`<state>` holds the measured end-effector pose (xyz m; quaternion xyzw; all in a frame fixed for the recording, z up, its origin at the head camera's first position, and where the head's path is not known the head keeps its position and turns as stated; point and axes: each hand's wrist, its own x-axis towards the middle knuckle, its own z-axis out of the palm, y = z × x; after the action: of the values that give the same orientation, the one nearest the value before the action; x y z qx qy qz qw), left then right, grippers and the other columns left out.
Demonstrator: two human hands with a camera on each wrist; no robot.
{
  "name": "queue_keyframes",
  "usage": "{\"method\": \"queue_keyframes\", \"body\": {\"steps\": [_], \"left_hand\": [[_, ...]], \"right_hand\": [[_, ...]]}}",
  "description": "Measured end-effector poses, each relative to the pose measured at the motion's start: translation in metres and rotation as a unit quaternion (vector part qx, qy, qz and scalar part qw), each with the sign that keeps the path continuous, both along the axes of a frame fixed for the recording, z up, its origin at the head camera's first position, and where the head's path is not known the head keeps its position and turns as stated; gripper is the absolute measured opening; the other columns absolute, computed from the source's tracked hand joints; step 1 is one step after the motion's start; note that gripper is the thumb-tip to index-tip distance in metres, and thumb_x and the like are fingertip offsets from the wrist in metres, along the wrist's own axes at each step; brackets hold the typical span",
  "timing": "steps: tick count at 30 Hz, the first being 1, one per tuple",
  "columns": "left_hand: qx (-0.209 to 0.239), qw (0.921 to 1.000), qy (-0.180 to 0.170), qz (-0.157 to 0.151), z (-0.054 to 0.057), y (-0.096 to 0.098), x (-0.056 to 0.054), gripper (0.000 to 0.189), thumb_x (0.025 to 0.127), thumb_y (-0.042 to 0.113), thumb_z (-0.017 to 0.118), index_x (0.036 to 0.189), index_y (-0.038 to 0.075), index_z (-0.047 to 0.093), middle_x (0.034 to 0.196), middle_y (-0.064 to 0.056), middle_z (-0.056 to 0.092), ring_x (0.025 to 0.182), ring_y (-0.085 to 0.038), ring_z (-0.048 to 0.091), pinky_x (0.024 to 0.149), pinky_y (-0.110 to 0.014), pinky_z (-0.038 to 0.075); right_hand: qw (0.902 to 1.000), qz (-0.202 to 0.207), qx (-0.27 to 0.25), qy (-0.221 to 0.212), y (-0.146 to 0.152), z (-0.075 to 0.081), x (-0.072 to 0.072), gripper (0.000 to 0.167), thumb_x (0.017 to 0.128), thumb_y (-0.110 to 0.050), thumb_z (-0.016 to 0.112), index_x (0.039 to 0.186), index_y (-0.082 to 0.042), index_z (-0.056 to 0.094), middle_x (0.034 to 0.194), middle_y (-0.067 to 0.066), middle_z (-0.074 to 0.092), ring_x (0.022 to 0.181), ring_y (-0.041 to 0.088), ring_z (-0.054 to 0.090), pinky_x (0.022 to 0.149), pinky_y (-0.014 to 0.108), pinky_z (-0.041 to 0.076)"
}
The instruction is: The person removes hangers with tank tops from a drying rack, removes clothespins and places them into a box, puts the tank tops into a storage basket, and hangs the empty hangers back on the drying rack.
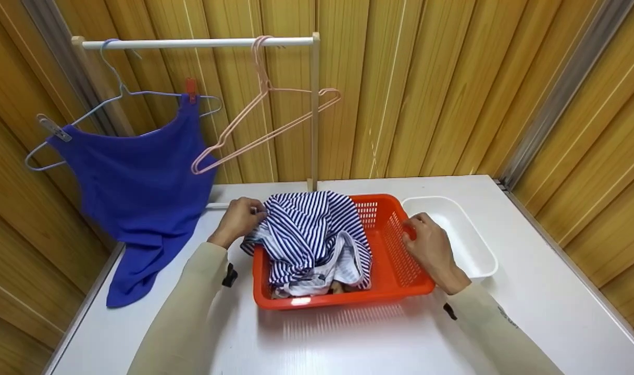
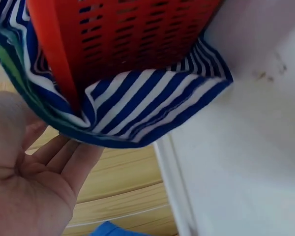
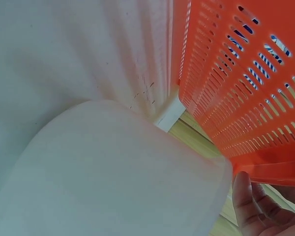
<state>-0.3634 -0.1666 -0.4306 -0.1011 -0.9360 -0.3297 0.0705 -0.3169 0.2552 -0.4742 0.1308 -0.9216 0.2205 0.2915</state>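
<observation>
In the head view a red plastic basket (image 1: 384,250) with slotted walls stands on the table. A blue-and-white striped garment (image 1: 306,224) fills its left part and hangs over the left rim. My left hand (image 1: 240,221) is at the back left corner, fingers curled at the garment's edge; in the left wrist view the fingers lie against the striped cloth (image 2: 142,108) outside the basket wall (image 2: 132,39). On the right side, my right hand (image 1: 429,247) grips the basket rim; the right wrist view shows that hand (image 3: 265,209) at the rim.
A white tub (image 1: 465,239) stands right of the basket. Behind, a rack rail (image 1: 202,42) carries pink hangers (image 1: 264,138) and a blue hanger (image 1: 121,91), where a blue top (image 1: 145,161) hangs by clothespins (image 1: 191,89). Wood-patterned panels (image 1: 426,88) enclose the white table (image 1: 525,302).
</observation>
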Motion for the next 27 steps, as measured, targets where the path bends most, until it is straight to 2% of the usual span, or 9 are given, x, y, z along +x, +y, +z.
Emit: {"method": "queue_keyframes", "body": {"steps": [4,7,11,14,17,21,25,27], "left_hand": [[-0.041,0.9980,0.045,0.014,0.004,0.002,0.000,0.009,0.087,0.002,0.065,0.085,0.001,0.074,0.083,-0.013,0.072,0.079,-0.027,0.065,0.076,-0.041,0.052],[-0.052,0.9964,0.060,0.029,0.007,0.003,0.001,0.012,0.088,0.002,0.064,0.087,0.000,0.075,0.090,-0.015,0.074,0.087,-0.031,0.069,0.085,-0.045,0.053],[-0.047,0.9955,0.070,0.043,0.012,0.004,0.004,0.013,0.090,0.004,0.063,0.090,0.000,0.075,0.092,-0.015,0.075,0.088,-0.031,0.070,0.084,-0.045,0.054],[-0.039,0.9932,0.098,0.049,0.019,0.007,0.007,0.013,0.090,0.005,0.063,0.090,0.000,0.075,0.089,-0.016,0.075,0.084,-0.030,0.070,0.079,-0.044,0.054],[-0.025,0.9900,0.128,0.054,0.030,0.014,0.012,0.012,0.091,0.006,0.064,0.091,0.001,0.075,0.087,-0.016,0.074,0.080,-0.029,0.070,0.075,-0.044,0.055],[-0.010,0.9858,0.165,0.031,0.049,0.029,0.024,0.011,0.092,0.007,0.065,0.095,0.003,0.075,0.088,-0.015,0.075,0.079,-0.028,0.071,0.075,-0.041,0.058],[-0.008,0.9819,0.187,-0.027,0.063,0.047,0.042,0.012,0.092,0.006,0.066,0.099,0.003,0.076,0.095,-0.014,0.076,0.085,-0.026,0.073,0.080,-0.039,0.058],[-0.011,0.9814,0.183,-0.056,0.068,0.055,0.054,0.013,0.092,0.007,0.066,0.101,0.005,0.076,0.098,-0.012,0.076,0.086,-0.024,0.073,0.082,-0.037,0.058]], "right_hand": [[1.0000,-0.002,-0.003,0.004,0.000,0.000,0.000,0.018,0.076,-0.001,0.072,0.094,0.002,0.072,0.092,0.016,0.065,0.078,0.033,0.067,0.067,0.047,0.055],[1.0000,-0.002,-0.006,0.005,-0.001,0.001,-0.001,0.018,0.076,0.000,0.071,0.093,0.003,0.072,0.092,0.016,0.065,0.077,0.034,0.067,0.067,0.048,0.055],[0.9999,-0.004,-0.009,-0.003,-0.003,0.002,0.000,0.017,0.075,0.000,0.071,0.092,0.004,0.072,0.091,0.017,0.064,0.076,0.035,0.067,0.065,0.049,0.055],[0.9998,-0.007,-0.011,-0.013,-0.004,0.001,0.002,0.016,0.076,0.000,0.072,0.091,0.004,0.072,0.091,0.017,0.064,0.077,0.036,0.067,0.066,0.050,0.056],[0.9996,-0.010,-0.015,-0.022,-0.005,0.001,0.002,0.016,0.076,0.000,0.072,0.092,0.003,0.072,0.093,0.018,0.064,0.078,0.036,0.067,0.066,0.050,0.056],[0.9990,-0.015,-0.026,-0.032,-0.005,0.002,0.002,0.016,0.077,0.000,0.071,0.093,0.003,0.073,0.093,0.018,0.064,0.078,0.036,0.066,0.067,0.051,0.055],[0.9984,-0.021,-0.035,-0.040,-0.005,0.002,0.002,0.018,0.078,-0.001,0.071,0.096,0.003,0.073,0.093,0.018,0.063,0.079,0.036,0.066,0.069,0.051,0.055],[0.9982,-0.022,-0.036,-0.042,-0.005,0.002,0.002,0.019,0.079,-0.001,0.070,0.097,0.004,0.073,0.093,0.017,0.063,0.079,0.036,0.066,0.068,0.051,0.055]]}}
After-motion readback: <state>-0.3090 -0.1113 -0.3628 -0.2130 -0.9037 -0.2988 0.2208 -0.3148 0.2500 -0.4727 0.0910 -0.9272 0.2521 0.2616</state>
